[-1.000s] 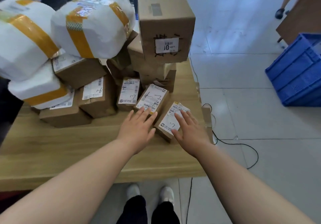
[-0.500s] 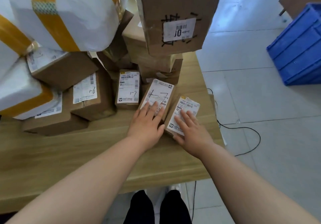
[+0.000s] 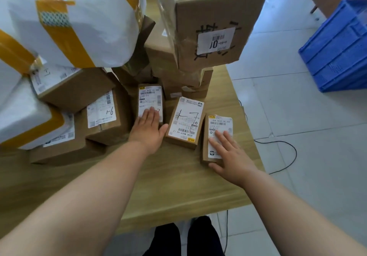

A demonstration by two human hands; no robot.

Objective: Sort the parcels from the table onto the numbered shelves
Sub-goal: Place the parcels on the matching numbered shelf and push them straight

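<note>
Both hands lie flat on small boxes on the bench (image 3: 168, 186): left hand (image 3: 148, 129) on one (image 3: 150, 99), right hand (image 3: 230, 156) on another (image 3: 218, 128); a third box (image 3: 185, 122) lies between.

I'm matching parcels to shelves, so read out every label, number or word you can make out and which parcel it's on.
"9-1", handwritten: brown box left of the left hand.
"1-7", handwritten, and "806A W609 00 12", printed: middle small box.
"140A A020 00 000": right small box under the right hand.
"01", upside down: big box atop the stack.
All other print is too small or blurred.
</note>
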